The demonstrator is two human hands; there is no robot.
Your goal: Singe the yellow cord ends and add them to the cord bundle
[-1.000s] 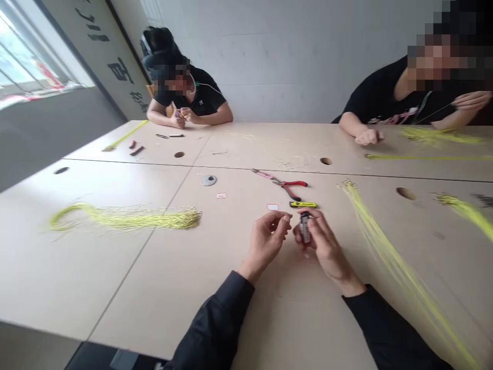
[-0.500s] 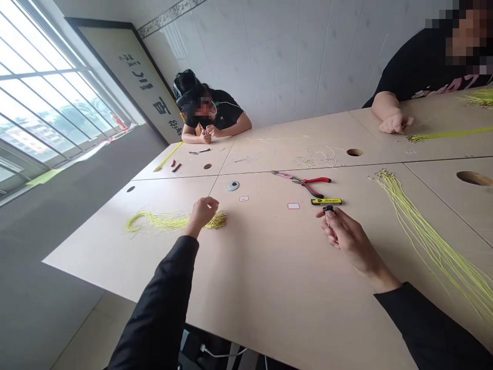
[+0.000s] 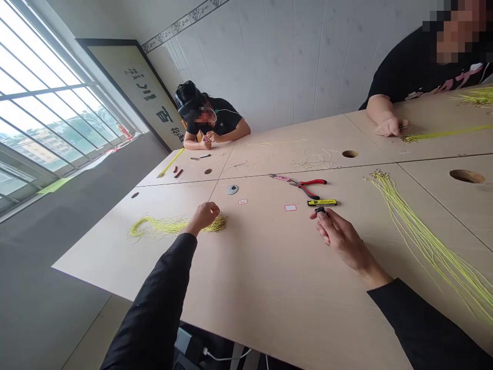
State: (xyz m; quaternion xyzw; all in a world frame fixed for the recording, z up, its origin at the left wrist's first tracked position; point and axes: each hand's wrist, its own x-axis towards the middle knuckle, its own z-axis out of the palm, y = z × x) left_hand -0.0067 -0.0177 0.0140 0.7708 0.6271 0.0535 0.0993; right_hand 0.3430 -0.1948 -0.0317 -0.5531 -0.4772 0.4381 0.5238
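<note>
My left hand (image 3: 204,216) hovers over or rests at the gold-coloured end of a bundle of yellow cords (image 3: 162,226) on the left of the table. Its fingertips are pinched together, and anything between them is too small to make out. In my right hand (image 3: 341,234) is a small lighter (image 3: 320,210), its black top showing under the thumb. Just beyond that hand lie a yellow and black box (image 3: 322,203) and red-handled pliers (image 3: 311,187). Another spread of yellow cords (image 3: 416,226) with metal ends stretches along the right.
Two people sit across the wooden table (image 3: 246,277), handling small items. A round grey disc (image 3: 231,189), red-edged labels (image 3: 290,207), pink-handled cutters (image 3: 281,178) and loose thread (image 3: 314,160) lie mid-table. A round hole (image 3: 467,176) is at the right.
The camera view has shifted slightly. Both my hands keep nearly the same places and closed poses, and the right still grips the lighter.
</note>
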